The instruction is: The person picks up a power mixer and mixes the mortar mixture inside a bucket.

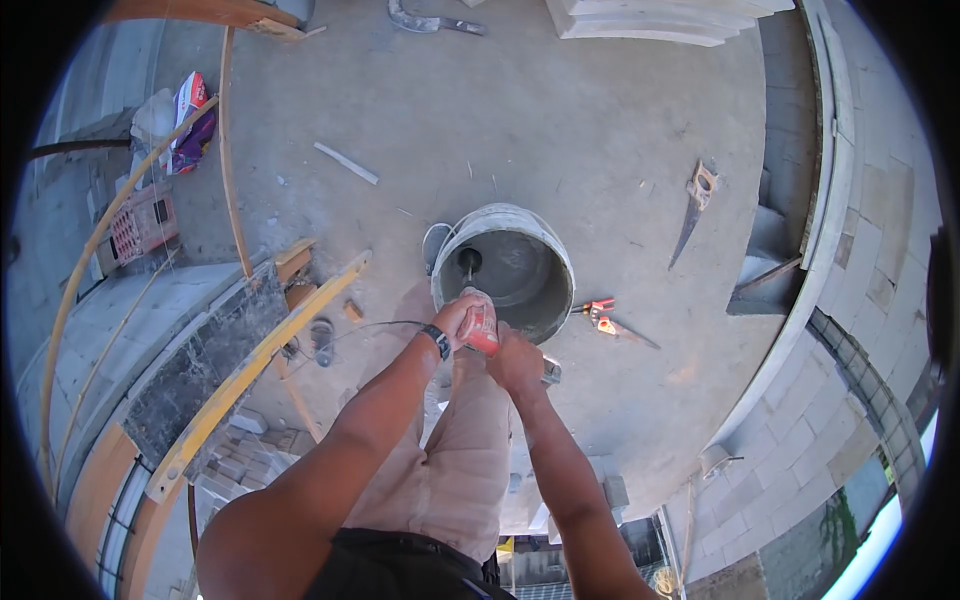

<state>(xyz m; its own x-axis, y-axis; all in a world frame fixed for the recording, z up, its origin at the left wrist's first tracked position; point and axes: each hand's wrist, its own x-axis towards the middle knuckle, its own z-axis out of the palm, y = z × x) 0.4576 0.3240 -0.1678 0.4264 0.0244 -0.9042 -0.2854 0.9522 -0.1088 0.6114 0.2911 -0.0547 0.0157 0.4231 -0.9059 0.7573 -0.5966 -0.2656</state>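
Note:
A red power drill (480, 330) is gripped between my two hands, over the near rim of a large bucket (568, 262). My left hand (458, 316), a watch on its wrist, wraps the drill's front left side. Closed around its rear right side is my right hand (516, 360). From the drill a shaft reaches into the bucket, its lower end in a dark round hollow at the left. Wet grey mix (520, 265) lies inside the bucket. How deep the shaft goes is hidden.
Right of the bucket lie red-handled pliers (600, 308) and, farther off, a hand saw (694, 205). A yellow level (262, 370) slants at the left, near a cord (385, 323). White blocks (660, 18) are stacked at the far side. A floor opening (770, 245) is at the right.

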